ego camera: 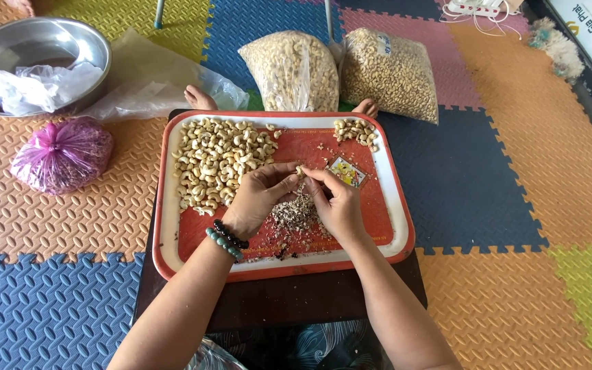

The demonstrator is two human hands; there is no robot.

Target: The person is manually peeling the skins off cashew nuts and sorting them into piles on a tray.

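- The left hand (258,195) and the right hand (337,199) are meeting over the middle of a red tray (392,205) with a white rim, fingertips pinched together around a single cashew nut (300,170).
- Both hands are gripping that nut between thumbs and forefingers, with the other fingers curling in loosely; the nut is sitting just above the tray's red centre.
- The left wrist is wearing two bead bracelets (226,240), one dark and one green.
- A heap of brownish peel scraps (296,214) is lying on the tray right under and between the hands.
- A big spread of pale cashews (217,161) is covering the left and far-left part of the tray, touching the left hand's fingers.
- A small cluster of cashews (355,130) is resting at the far right corner of the tray, well apart from the hands.
- The tray is sitting on a dark low table (282,301) above a floor of coloured foam mats (501,288).
- Two clear bags full of cashews (296,72) (392,72) are standing just beyond the tray's far edge.
- A metal basin (35,48) holding crumpled plastic is lying far to the left, with a tied purple bag (63,154) nearer and a loose clear plastic bag (152,82) beside the basin.
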